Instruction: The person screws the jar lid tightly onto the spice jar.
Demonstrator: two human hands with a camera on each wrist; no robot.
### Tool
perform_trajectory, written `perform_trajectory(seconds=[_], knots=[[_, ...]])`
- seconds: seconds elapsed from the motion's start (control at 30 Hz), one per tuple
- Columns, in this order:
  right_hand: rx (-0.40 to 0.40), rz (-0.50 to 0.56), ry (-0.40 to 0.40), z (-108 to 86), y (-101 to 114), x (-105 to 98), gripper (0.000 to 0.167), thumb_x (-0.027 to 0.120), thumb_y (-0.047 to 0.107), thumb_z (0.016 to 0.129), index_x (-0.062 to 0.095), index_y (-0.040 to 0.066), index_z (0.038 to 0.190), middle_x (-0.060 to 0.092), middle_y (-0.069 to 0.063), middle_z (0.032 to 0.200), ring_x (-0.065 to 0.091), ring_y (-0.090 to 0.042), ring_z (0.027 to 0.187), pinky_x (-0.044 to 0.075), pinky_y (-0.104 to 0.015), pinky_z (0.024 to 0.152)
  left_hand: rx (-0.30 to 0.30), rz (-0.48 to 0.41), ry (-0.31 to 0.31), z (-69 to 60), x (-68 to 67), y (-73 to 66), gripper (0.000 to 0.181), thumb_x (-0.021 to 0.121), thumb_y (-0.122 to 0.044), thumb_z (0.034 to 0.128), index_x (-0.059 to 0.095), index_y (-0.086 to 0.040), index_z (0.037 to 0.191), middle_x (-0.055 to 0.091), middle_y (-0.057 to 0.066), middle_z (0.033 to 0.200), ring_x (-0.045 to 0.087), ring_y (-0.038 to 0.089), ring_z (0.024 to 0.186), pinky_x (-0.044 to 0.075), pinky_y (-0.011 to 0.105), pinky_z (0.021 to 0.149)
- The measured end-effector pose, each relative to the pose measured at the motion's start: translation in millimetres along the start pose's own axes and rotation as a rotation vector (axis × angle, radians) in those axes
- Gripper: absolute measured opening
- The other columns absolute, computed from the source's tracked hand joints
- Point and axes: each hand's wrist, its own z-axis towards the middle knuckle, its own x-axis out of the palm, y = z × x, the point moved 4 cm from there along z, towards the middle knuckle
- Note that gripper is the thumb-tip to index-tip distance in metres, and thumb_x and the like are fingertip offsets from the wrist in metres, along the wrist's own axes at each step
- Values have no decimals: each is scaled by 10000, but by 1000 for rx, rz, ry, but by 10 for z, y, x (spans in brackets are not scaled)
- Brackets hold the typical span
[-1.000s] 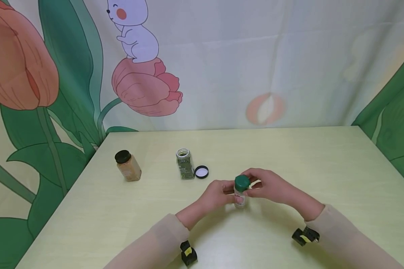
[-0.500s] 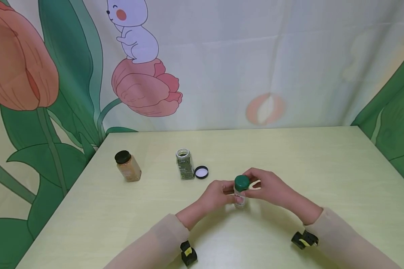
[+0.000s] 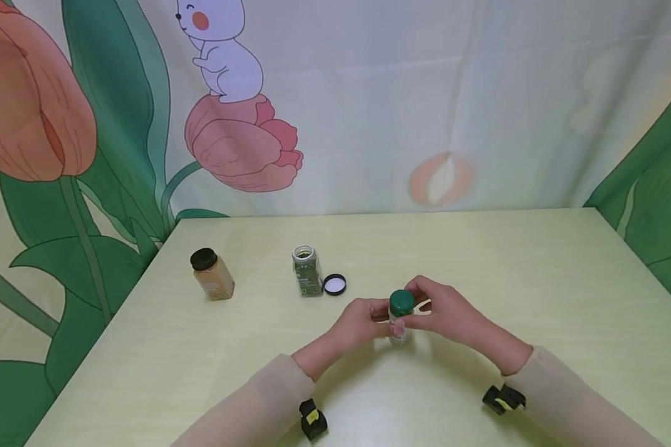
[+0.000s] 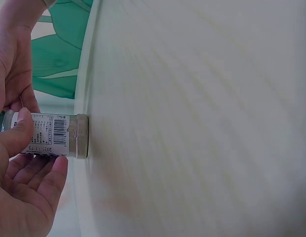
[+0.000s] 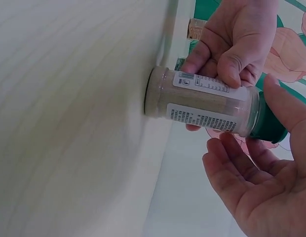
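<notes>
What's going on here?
A person is handling a small jar of pale powder over the table. The left hand grips its body; the right hand pinches at the green cap, which is on the jar. Farther back, an open jar with green contents stands with a black lid lying beside it. Left of that is a brown jar with its black cap on.

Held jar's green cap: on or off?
On: the green cap covers the top of the jar, with the right hand holding it. Whether it's loosened, cannot tell.
</notes>
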Motion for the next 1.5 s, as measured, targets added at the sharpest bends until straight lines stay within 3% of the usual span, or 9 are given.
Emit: perform_trajectory(seconds=[0.2,0.4,0.53,0.73,0.93,1.27,1.5], knots=[[-7,-13,55,3,0,-51,469,806,275,896,627,27,1251,720,-87,1155,671,-264,1112,588,-457,982,-18,0,-2,16,0,1,379,732,-106,946,680,7,1304,678,203,1346,642,359,1296,527,398,1120],[-23,28,209,13,37,-128,543,717,189,959,526,-36,1414,645,-189,1335,626,-371,1231,582,-477,1009,-37,-5,2,25,11,15,418,744,-98,933,661,10,1329,687,201,1332,629,358,1314,522,411,1125],[-52,62,267,32,58,-161,542,679,141,962,505,-73,1429,641,-221,1340,620,-393,1248,590,-429,1006,-44,-11,5,27,19,17,428,742,-92,934,654,8,1340,682,203,1338,624,359,1320,528,411,1118],[-66,70,290,62,68,-170,490,675,129,967,541,-80,1389,669,-219,1298,635,-390,1235,592,-415,1007,-39,-16,8,19,21,15,425,742,-89,933,656,10,1337,685,203,1332,625,356,1319,531,403,1115],[-72,66,270,69,48,-155,364,673,107,977,615,-49,1301,680,-209,1275,655,-355,1194,596,-436,1002,-34,-25,10,14,19,6,421,738,-85,934,656,13,1335,683,205,1335,623,357,1321,529,401,1117],[-47,56,173,54,18,-93,351,725,112,950,641,-34,1257,698,-184,1222,676,-327,1141,615,-405,964,-30,-4,7,14,16,9,407,740,-97,936,667,6,1324,689,198,1330,629,360,1314,529,406,1117],[-23,41,121,26,-4,-69,320,744,110,934,656,-7,1219,710,-149,1173,676,-294,1104,604,-448,974,-19,-5,6,3,12,-4,390,740,-97,937,676,13,1306,693,198,1325,629,364,1312,528,400,1119]])
